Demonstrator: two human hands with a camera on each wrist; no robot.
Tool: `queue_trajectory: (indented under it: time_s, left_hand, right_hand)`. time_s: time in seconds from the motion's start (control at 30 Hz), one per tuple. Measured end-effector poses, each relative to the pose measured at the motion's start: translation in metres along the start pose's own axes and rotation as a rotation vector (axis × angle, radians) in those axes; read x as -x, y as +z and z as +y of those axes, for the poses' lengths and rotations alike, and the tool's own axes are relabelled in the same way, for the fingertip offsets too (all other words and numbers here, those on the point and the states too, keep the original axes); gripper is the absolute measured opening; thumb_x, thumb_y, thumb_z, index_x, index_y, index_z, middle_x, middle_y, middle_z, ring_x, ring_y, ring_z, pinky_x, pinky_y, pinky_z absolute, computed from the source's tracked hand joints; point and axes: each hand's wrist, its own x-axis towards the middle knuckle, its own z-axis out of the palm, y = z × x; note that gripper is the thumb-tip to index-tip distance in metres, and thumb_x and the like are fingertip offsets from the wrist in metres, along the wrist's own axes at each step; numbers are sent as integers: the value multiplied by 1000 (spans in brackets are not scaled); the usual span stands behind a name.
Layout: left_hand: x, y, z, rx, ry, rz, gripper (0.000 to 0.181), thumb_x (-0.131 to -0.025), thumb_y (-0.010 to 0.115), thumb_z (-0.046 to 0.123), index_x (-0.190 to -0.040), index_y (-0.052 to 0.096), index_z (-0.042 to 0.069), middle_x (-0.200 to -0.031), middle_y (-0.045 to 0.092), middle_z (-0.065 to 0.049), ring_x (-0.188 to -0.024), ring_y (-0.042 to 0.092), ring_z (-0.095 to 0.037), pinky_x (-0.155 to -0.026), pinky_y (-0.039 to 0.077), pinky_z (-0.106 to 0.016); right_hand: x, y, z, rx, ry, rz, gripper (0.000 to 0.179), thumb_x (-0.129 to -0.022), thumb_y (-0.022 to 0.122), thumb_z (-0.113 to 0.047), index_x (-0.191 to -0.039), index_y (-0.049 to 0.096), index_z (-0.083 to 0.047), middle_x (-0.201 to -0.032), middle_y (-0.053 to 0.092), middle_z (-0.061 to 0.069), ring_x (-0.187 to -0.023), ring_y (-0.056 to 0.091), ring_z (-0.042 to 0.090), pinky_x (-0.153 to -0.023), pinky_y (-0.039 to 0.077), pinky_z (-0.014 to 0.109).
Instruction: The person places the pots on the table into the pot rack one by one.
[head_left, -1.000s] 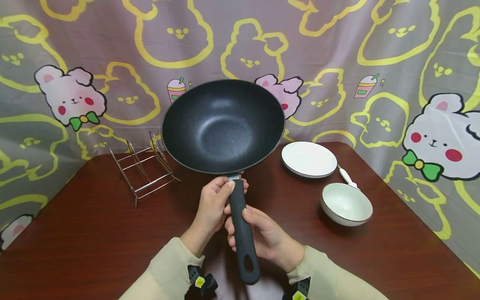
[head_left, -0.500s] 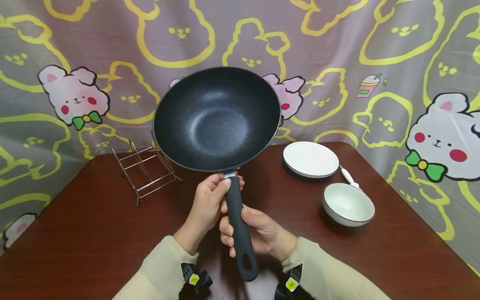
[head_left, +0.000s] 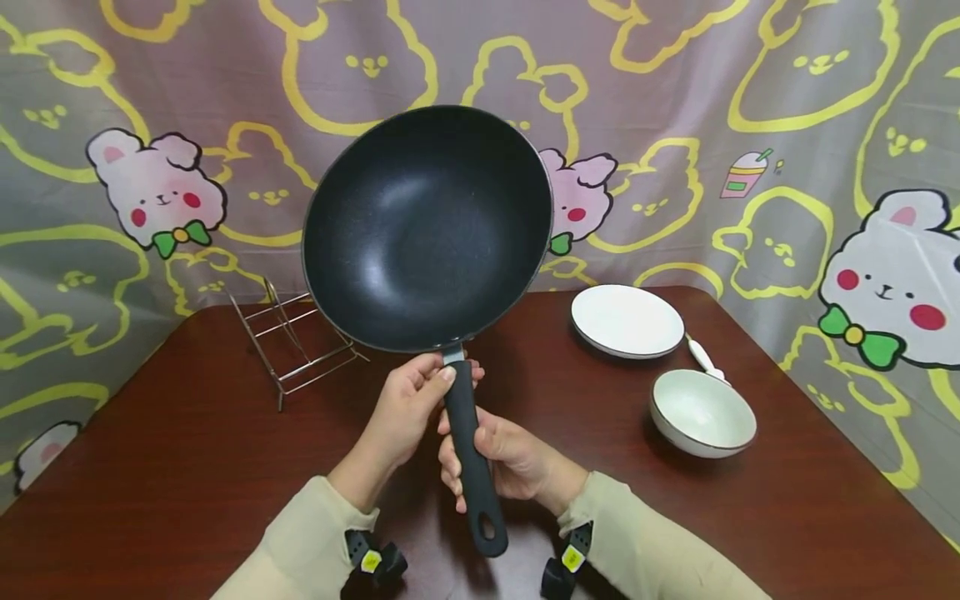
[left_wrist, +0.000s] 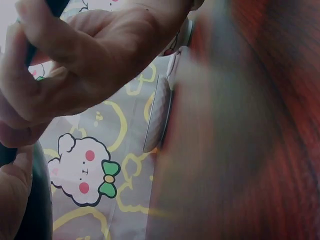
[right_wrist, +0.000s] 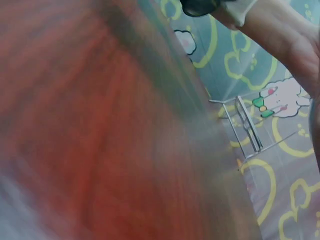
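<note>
fingers curled, gripping black handle

Soft glare marks the black wok, while wrist views blur the tabletop.

The pan was black. The counter was dark red-brown, the plate white, the bowl pale green. The grey curtain had yellow animal drawings.
</note>
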Motion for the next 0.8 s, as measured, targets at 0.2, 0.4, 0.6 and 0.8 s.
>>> queue_trajectory:
  time_s: [0.2,0.4,0.6,0.8]
  left_hand:
    - [-1,-3,5,-53,-6,44,29,-92,50,2,-118,53,-11,-107,62,-30,-98,65,-20,-86,49,-26]
    - [-1,0,9,-70,-31,119,28,-90,54,0,-116,55,-10,-107,63,-28,-93,67,-18,-81,52,-25]
    - [-3,3,8,-231,-49,267,28,-81,69,8,-106,63,-4,-88,67,-17,-65,61,-5,-56,48,-18]
    - [-1,-1,8,-489,-37,359,32,-74,77,17,-100,67,1,-86,70,-11,-73,66,-14,-63,49,-18]
  right_hand:
    - [-4,-4,-5,83,58,62,37,-91,53,-37,-121,39,-18,-94,58,-2,-84,58,10,-76,54,31]
    - [-5,-10,-9,180,114,127,42,-88,58,-36,-119,38,-15,-92,58,0,-80,61,11,-74,54,33]
    - [-9,-19,-9,317,138,156,52,-88,60,-35,-125,33,-10,-91,56,3,-79,60,13,-70,54,35]
    - [-14,-22,-6,399,160,204,62,-89,59,-30,-133,25,-2,-93,53,6,-80,56,14,-70,54,38]
